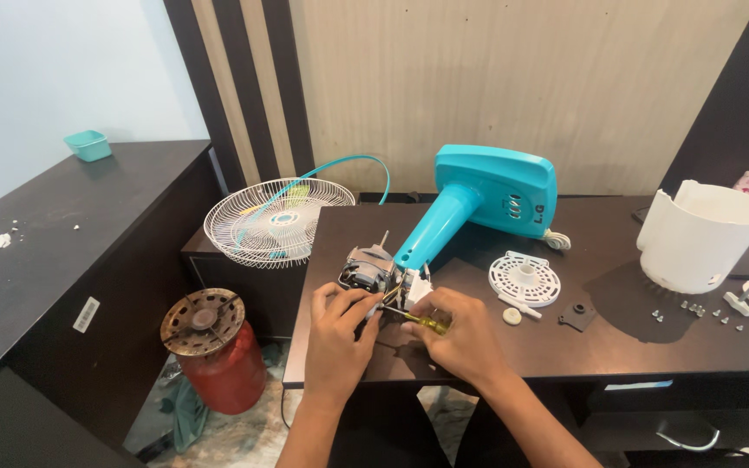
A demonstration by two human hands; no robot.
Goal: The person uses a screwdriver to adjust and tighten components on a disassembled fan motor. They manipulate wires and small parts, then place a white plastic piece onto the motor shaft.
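Motor of a dismantled fan lay at frame centre on the dark table, attached to the teal stand that ran up and right. Left hand rested against the motor's lower side, fingers curled on it. Right hand gripped a yellow-handled screwdriver, fingers clenched round the handle, its shaft pointing left toward the motor. White round grille plate lay right of the hands, a small white cap and a black bracket near it. White housing stood at right, loose screws just below it. Wire fan guard leaned left of the table; red cylinder on the floor lower left; teal tub upper left.
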